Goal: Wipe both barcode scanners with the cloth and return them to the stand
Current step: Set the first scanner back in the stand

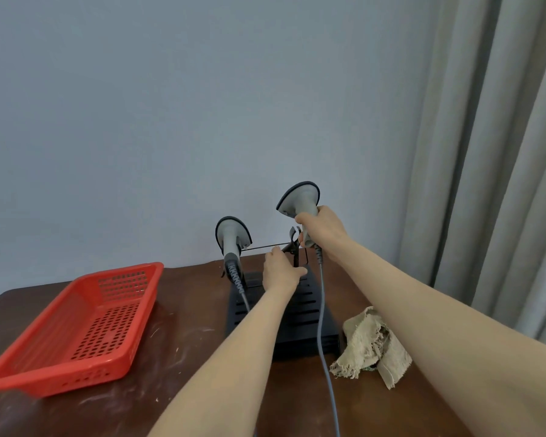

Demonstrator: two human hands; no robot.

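Two grey barcode scanners with dark-rimmed heads are near the back of the table. The left scanner (231, 237) sits upright in the black stand (300, 313). My right hand (322, 232) grips the handle of the right scanner (298, 198), held just above the stand's right cradle (293, 241); its grey cable (321, 326) hangs down toward me. My left hand (279, 271) rests on the stand by that cradle, fingers around its black bracket. A frayed beige cloth (371, 345) lies on the table right of the stand, untouched.
A red perforated plastic basket (79, 326) sits on the left of the brown table (183, 357). A plain wall stands close behind the stand, and grey curtains (492, 152) hang at the right.
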